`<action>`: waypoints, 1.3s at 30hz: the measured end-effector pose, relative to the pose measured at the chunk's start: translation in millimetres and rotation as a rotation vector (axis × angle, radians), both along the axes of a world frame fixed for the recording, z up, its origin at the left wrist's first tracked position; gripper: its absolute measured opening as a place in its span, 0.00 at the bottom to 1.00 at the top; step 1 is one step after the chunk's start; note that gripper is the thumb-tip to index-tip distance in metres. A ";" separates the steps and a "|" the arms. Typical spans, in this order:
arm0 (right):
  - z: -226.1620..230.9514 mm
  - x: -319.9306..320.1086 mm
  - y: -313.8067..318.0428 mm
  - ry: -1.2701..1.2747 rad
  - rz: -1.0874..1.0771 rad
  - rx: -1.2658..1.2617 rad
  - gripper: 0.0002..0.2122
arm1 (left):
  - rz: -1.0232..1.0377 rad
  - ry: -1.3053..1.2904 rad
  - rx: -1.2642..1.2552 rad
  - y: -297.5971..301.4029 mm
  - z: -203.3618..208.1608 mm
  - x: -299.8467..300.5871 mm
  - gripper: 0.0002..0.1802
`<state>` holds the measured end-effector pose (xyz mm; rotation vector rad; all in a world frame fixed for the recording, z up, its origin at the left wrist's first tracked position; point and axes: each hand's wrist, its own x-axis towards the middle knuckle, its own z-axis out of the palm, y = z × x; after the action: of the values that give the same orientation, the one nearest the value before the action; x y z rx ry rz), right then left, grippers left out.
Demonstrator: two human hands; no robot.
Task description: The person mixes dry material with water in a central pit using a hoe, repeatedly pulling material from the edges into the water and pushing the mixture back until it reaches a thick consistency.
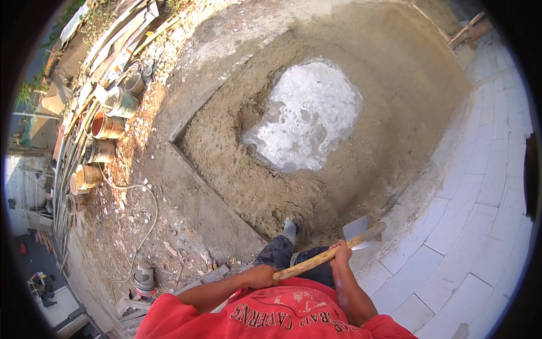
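While both hands clamp the wooden hoe handle (pixel 324 255), left hand (pixel 261 277) wrapped tight at the butt end, right hand (pixel 341 252) closed midway, metal blade (pixel 359 228) low by the sand-cement ring (pixel 237 169), foamy water pool (pixel 305 116) well beyond, foot (pixel 289 230) on the mix edge

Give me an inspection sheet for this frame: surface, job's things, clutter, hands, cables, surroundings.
Surface: rough concrete slab, dusty.
Job's things: ring of sand mortar mix holding a foamy water pool; wooden-handled hoe, blade low at the mound's near edge.
Clutter: row of buckets along the left; small stones and debris.
Hands: left hand closed on the handle end; right hand closed on it further up.
Cables: pale hose snaking across the ground at left.
Surroundings: white block paving at right; stacked planks upper left.
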<state>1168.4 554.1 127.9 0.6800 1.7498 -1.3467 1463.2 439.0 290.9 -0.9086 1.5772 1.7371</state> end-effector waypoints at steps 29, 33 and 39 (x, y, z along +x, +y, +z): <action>-311.8 -268.6 127.9 0.312 0.345 0.273 0.21 | 0.416 -0.011 0.406 247.7 -400.5 -342.2 0.14; -345.1 -277.8 154.2 0.215 0.424 0.439 0.21 | 0.418 -0.111 0.537 275.0 -423.0 -348.2 0.13; -331.6 -198.0 175.3 0.031 0.411 0.481 0.23 | 0.335 -0.323 0.551 263.4 -374.7 -289.5 0.13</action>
<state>970.4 729.3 -203.7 0.5101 2.1211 -0.6668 1173.8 702.4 -83.8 -1.1311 0.7097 1.9826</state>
